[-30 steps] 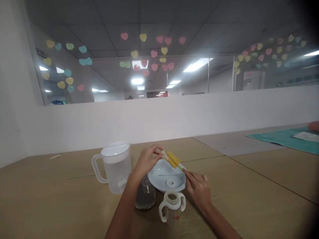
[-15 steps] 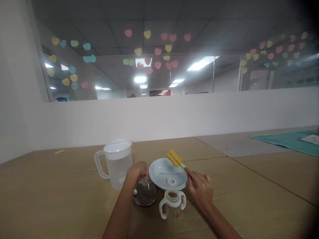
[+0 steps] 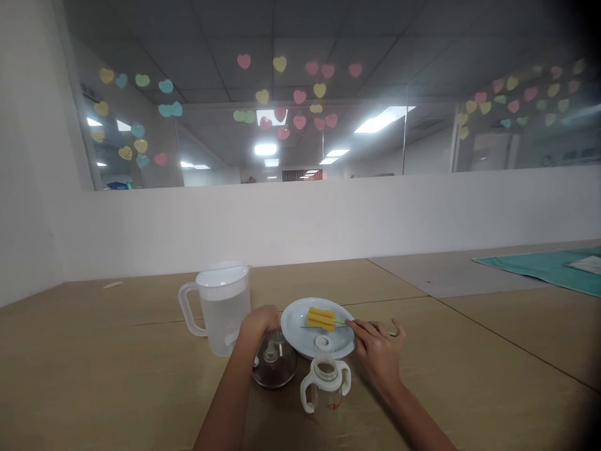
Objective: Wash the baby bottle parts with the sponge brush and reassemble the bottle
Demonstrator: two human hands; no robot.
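Note:
My left hand curls over the top of a clear domed bowl and seems to hold a small clear piece there. My right hand pinches the thin handle of a yellow sponge brush, whose sponge head rests on a white plate. A small white ring also lies on that plate. Just in front stands a two-handled clear baby cup with no lid. A plastic water pitcher stands to the left of my left hand.
A wooden table runs up to a low white partition with glass above it. A teal mat with a white sheet lies at the far right. A small pale strip sits near the back left.
My left hand dropped from the sponge brush down onto the domed bowl. My right hand lowered the brush so that its sponge now lies on the plate.

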